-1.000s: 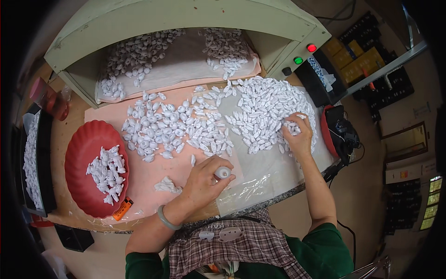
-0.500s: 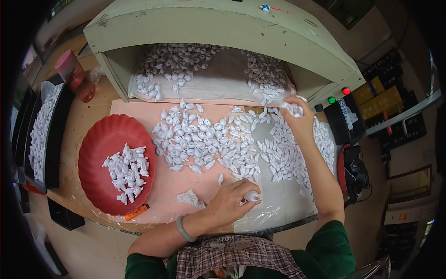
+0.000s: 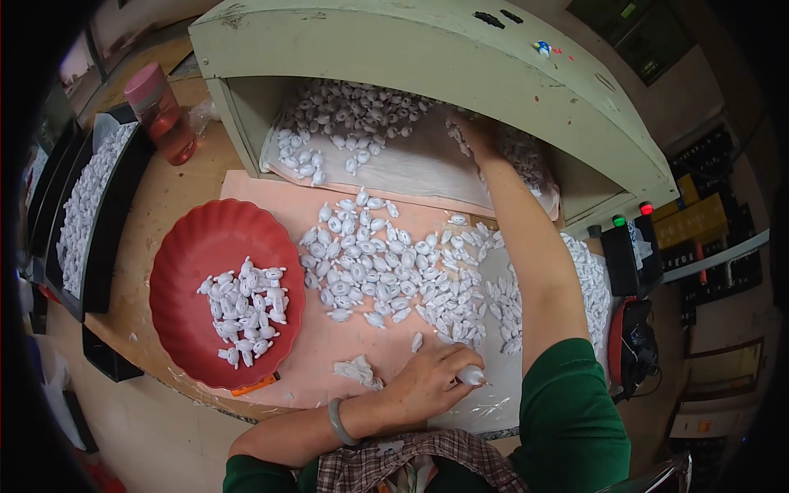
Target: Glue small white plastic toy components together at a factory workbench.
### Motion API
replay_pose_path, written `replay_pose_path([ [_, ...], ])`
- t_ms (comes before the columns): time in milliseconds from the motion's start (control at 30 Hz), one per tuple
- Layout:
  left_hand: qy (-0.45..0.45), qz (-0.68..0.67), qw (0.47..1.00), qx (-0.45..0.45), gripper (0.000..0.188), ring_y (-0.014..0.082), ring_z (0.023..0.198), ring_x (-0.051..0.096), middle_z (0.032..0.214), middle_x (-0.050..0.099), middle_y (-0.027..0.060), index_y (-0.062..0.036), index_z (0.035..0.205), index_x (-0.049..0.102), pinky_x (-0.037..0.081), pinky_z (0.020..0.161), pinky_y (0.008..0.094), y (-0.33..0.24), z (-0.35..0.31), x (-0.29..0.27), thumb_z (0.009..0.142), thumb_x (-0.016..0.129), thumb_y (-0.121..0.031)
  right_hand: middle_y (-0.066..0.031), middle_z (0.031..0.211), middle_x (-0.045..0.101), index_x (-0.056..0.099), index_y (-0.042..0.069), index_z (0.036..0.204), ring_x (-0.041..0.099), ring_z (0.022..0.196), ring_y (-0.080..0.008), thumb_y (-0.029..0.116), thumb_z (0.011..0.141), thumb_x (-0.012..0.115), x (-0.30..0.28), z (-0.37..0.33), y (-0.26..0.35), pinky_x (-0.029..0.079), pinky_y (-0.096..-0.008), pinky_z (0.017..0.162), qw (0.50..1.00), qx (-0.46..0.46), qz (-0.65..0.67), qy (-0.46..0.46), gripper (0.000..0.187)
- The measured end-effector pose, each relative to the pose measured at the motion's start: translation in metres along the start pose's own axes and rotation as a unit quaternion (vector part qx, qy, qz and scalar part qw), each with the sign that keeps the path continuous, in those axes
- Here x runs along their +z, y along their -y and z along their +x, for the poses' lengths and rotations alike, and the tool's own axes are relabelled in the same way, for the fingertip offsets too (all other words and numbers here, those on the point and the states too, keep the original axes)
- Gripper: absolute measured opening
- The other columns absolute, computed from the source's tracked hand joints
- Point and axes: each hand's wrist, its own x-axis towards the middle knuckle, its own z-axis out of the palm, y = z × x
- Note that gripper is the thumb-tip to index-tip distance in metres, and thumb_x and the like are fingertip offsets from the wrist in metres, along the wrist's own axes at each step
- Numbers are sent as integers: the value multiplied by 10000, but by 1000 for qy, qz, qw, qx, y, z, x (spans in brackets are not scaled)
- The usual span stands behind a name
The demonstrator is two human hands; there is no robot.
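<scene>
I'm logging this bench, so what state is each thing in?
Left hand: closed around small bottle
Right hand: inside cabinet, grip unclear
Bench pieces: spread loose
Red bowl: partly filled with white figures
Drink bottle: capped, partly filled
Tissue: crumpled
Black tray: filled with white pieces
Green light: lit
Red light: lit

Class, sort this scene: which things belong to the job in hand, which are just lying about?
In the job:
small bottle in left hand
white pieces
cabinet around right hand
probably red bowl

Apparently lying about:
pink-lidded bottle
crumpled tissue
</scene>
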Motion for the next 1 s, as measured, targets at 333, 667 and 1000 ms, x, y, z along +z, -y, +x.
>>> replay_pose_path([
  [333,6,10,1000,24,237,301,834,621,914,627,100,-65,988,590,484,705,367,3,-2,15,807,729,-131,-121,1299,557,518,100,1336,516,1208,-235,284,860,673,-75,-10,27,428,-350,984,959,258,120,14,534],
  [667,-8,-6,1000,3,219,235,770,628,882,632,94,-35,947,613,506,643,324,-3,3,11,777,749,-59,-179,1302,554,518,29,1309,523,1226,-306,225,907,629,-244,-186,103,394,-364,1030,971,36,-184,149,460],
  [1000,10,-23,999,-26,202,214,717,656,902,626,101,-15,958,611,554,599,286,0,2,22,797,727,-56,-237,1549,184,369,108,1464,194,1419,-444,381,690,816,-256,-340,105,219,-522,1127,911,85,-383,129,935],
])
